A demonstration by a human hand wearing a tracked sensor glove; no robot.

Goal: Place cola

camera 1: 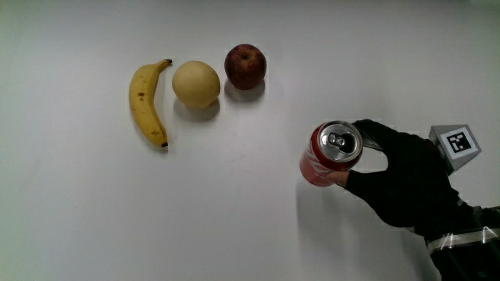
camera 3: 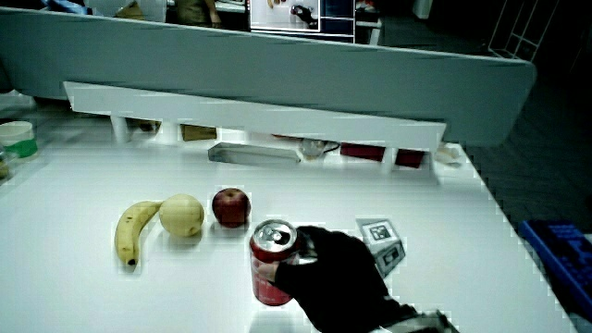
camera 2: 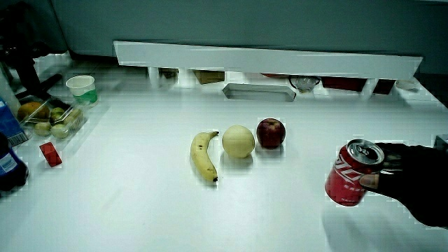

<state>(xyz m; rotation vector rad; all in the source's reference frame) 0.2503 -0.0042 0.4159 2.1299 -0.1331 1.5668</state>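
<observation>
Black-gloved hand (camera 1: pixel 406 181) – fingers (camera 1: pixel 373 133) wrapped round the tilted cola can (camera 1: pixel 331 154).

Bare table (camera 1: pixel 234 218) nearer the person than fruit row (camera 1: pixel 196 83).

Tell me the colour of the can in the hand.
Red with a silver top; the can shows best in a side view.

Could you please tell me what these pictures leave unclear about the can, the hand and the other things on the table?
- Whether the can rests on the table or hangs above it: no view shows its base clearly.
- The can's side inside the grip: covered by the hand in every view.
- The forearm: cut off by the picture's edge in a side view.
- The things in the clear tray at the table's edge: too small to name.
</observation>
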